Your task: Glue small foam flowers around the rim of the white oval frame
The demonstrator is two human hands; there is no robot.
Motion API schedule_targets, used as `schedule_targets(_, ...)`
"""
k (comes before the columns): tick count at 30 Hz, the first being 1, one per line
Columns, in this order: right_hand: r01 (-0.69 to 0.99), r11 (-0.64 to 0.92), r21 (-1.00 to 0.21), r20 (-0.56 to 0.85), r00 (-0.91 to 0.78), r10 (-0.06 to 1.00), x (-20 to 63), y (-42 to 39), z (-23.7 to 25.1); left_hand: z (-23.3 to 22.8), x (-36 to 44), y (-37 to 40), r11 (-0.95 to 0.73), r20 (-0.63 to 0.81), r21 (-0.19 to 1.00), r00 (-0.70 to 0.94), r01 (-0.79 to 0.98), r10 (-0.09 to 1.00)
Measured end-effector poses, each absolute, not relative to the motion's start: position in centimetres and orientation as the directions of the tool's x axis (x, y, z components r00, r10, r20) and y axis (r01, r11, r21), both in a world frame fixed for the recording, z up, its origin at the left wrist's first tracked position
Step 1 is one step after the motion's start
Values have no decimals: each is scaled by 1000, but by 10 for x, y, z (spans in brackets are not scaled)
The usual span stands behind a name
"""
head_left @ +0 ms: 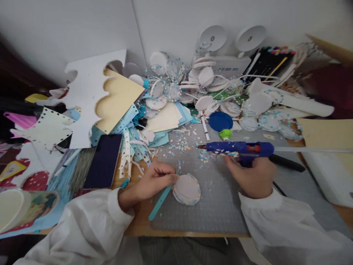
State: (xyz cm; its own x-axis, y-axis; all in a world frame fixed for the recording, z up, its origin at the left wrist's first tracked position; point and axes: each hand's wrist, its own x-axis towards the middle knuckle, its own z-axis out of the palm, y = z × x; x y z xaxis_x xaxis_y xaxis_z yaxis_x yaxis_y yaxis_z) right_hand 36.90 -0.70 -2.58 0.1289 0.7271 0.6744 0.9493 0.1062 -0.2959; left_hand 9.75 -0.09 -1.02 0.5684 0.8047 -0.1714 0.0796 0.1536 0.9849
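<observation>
My left hand (158,179) is closed in a pinch on a narrow teal paper strip (160,201), which slants down to the left. Its fingertips also meet the edge of a round white disc (187,189) with small pale blue and cream bits around its rim. Whether they grip the disc too, I cannot tell. My right hand (255,176) is wrapped around the handle of a blue hot glue gun (239,148), its nozzle pointing left above the mat. A long clear glue stick (309,149) sticks out of its back. Paper bits cling to the gun's side.
Small paper scraps (182,143) litter the grey cutting mat (220,206). A phone (103,162) lies left among cut strips and paper sheets. Behind are a blue round lid (220,121), a white marker (204,127), piled white discs (157,103) and a pen holder (271,64). A cup (24,209) stands far left.
</observation>
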Motion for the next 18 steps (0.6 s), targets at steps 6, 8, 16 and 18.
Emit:
schedule_targets(6, 947, -92, -307, 561, 258, 786, 408, -18, -30, -11, 98, -2, 167, -182, 983, 549, 76, 816)
schedule_targets(8, 943, -137, -304, 524, 286, 802, 419, -23, -34, -12, 98, -3, 168, -183, 983, 539, 77, 822)
schedule_targets(16, 992, 34, -121, 486, 29, 874, 441, -34, -31, -11, 100, -2, 167, -171, 984, 513, 54, 841)
schedule_targets(18, 999, 23, -27, 502, -7, 865, 441, -43, -24, -11, 100, -2, 168, -176, 984, 503, 61, 846)
